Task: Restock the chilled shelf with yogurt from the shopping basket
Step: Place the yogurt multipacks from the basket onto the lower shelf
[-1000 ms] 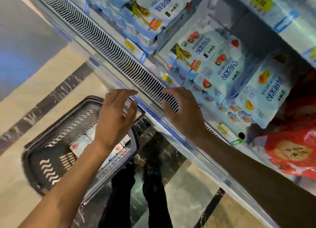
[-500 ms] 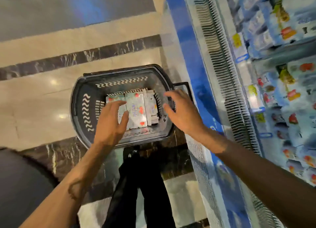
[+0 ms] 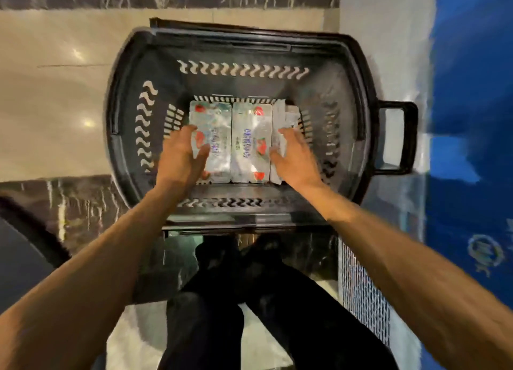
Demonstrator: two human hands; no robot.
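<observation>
A black plastic shopping basket [image 3: 130,73] stands on the floor straight below me. Flat on its bottom lie yogurt multipacks [image 3: 249,142], pale foil tops with red strawberry prints, side by side. My left hand [image 3: 180,159] is down inside the basket over the left pack, fingers spread and relaxed, holding nothing. My right hand [image 3: 295,159] hovers over the right edge of the packs, fingers likewise open. Whether the fingertips touch the packs is unclear. The chilled shelf is out of view.
The basket's handle [image 3: 402,139] sticks out on its right side. The chiller's blue base panel [image 3: 469,120] and a metal grille [image 3: 363,294] run along the right. My dark trouser legs [image 3: 249,300] stand just behind the basket on a marble floor [image 3: 55,92].
My view swung from the chilled shelf down to the basket. Both hands dropped from shelf-edge height into the basket and now hang over the yogurt packs.
</observation>
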